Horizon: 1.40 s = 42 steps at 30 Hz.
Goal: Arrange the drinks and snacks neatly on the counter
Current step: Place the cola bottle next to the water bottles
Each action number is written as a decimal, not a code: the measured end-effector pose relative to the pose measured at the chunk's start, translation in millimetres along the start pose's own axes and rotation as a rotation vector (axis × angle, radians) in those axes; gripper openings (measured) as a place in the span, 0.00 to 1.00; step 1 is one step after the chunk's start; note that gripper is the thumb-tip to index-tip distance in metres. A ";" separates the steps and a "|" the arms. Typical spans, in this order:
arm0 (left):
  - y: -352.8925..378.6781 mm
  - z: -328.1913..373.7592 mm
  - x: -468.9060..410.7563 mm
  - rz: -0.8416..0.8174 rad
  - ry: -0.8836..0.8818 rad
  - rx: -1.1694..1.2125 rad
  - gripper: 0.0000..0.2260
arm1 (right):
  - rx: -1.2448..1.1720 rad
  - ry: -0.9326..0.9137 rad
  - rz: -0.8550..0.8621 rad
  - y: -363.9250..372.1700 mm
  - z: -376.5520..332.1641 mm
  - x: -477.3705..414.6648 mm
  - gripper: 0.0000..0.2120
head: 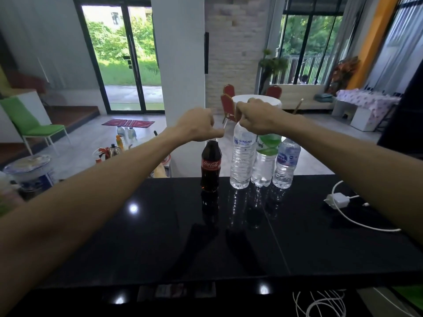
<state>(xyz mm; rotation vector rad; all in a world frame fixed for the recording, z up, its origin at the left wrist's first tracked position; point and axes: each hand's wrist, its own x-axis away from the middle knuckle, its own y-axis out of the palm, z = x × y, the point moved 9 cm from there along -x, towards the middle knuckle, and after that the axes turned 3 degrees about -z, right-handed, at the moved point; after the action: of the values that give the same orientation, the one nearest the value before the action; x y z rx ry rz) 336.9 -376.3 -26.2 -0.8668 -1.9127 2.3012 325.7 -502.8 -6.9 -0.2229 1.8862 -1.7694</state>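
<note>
We look across a glossy black counter (137,236) into an open room with a white pillar (180,65), glass doors, red chairs (229,104) round a white table, and a green chair (27,124) far left. On the counter's right side lie a white charger (338,199) and its cable (357,221), well apart from the drinks. More white cables (320,303) loop at the bottom edge.

Four bottles stand upright along the far edge. The cola (211,167) stands alone on the left. The Singha bottle (242,159), the green bottle (265,161) and the small bottle (286,164) stand close together, the green one partly hidden behind its neighbours.

Both arms reach straight out over the counter. The left hand (198,124) sits right on top of the cola, fingers curled round its cap, which the hand hides. The right hand (256,117) is curled over the Singha bottle's top, gripping it, and its wrist covers the green bottle's cap.
</note>
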 end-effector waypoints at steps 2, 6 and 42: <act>4.5 1.0 -2.8 -0.005 0.002 0.000 0.24 | 0.002 0.008 0.003 0.0 2.1 -2.7 0.06; 10.0 0.3 -8.3 -0.005 -0.008 0.010 0.25 | -0.011 0.053 -0.002 -5.9 6.2 -8.2 0.11; 194.7 -45.2 88.3 -0.234 -0.323 0.974 0.33 | -0.135 0.245 0.058 -0.1 8.0 3.0 0.22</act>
<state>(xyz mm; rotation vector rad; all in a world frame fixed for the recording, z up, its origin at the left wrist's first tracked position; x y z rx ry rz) 344.3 -351.6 -243.2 -0.1515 -0.6410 2.8075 327.0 -511.2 -7.5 0.0014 2.1644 -1.6964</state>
